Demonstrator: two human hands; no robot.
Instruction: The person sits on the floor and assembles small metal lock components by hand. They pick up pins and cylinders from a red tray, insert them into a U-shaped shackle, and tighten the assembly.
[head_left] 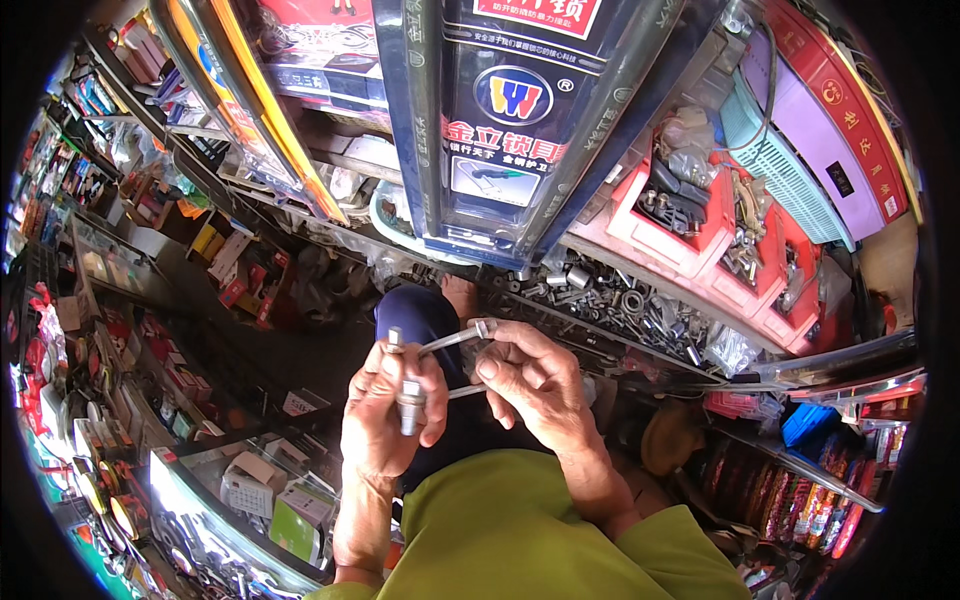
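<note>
My left hand (385, 410) is closed around a short grey metal bolt (408, 398) held upright, its ends sticking out above and below my fingers. My right hand (535, 380) grips a thin bent metal rod (455, 340) whose far end with a small nut points toward the bolt's top. A second leg of the rod (462, 392) runs lower between my two hands. Both hands are held close together in front of my green shirt (520, 530).
A tray of loose nuts, bolts and bearings (620, 300) lies just beyond my hands. Red bins with hardware (700, 230) sit to the right. A dark blue display stand (500, 130) rises ahead. A glass counter (250, 490) and packed shelves (130, 300) fill the left.
</note>
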